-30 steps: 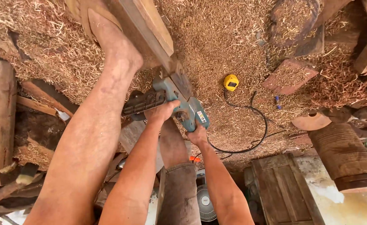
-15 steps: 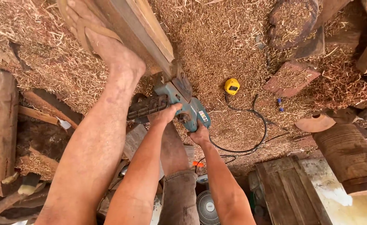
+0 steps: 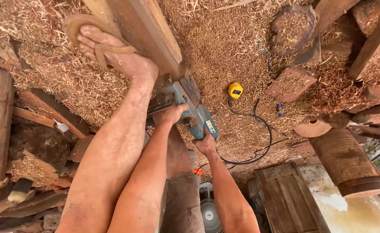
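Both hands (image 3: 188, 129) on teal power planer (image 3: 190, 108)

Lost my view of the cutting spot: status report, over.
Left hand and right hand both gripping the teal power saw. Saw at the plank end, foot bracing it. Black cord loops beside, clear.

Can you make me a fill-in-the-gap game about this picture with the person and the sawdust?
1. Both hands hold a teal power ____.
2. The foot on the wooden beam wears a ____.
3. The small tape measure on the sawdust is ____ in colour.

Missing words: tool, sandal, yellow
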